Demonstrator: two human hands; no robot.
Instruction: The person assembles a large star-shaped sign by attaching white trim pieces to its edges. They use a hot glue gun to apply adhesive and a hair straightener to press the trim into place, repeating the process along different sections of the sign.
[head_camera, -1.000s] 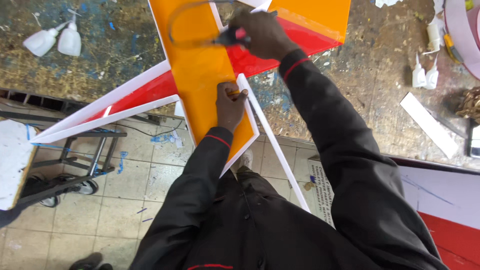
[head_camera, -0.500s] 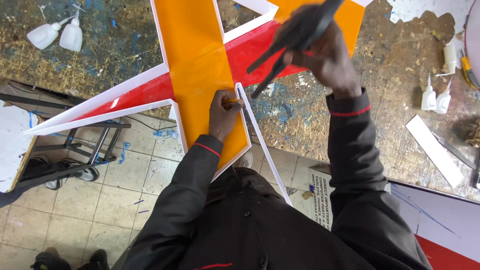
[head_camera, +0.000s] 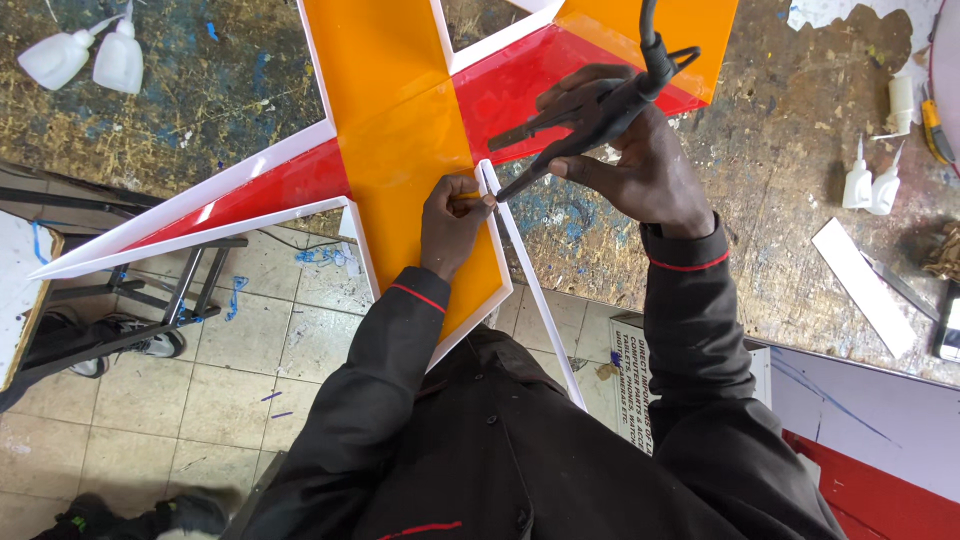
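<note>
Both hands work the orange panel (head_camera: 400, 150): left grip (head_camera: 452, 225) pinches its white edge strip (head_camera: 520, 255), right grip (head_camera: 640, 165) holds black pliers (head_camera: 590, 115) just beside

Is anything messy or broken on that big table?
Yes. The workbench is stained with blue paint and scattered white scraps. Two squeeze bottles lie tipped at its far left corner. The orange and red sign looks undamaged.

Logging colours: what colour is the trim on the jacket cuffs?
Red, a thin band on each dark jacket cuff, clearest in the head view.
</note>
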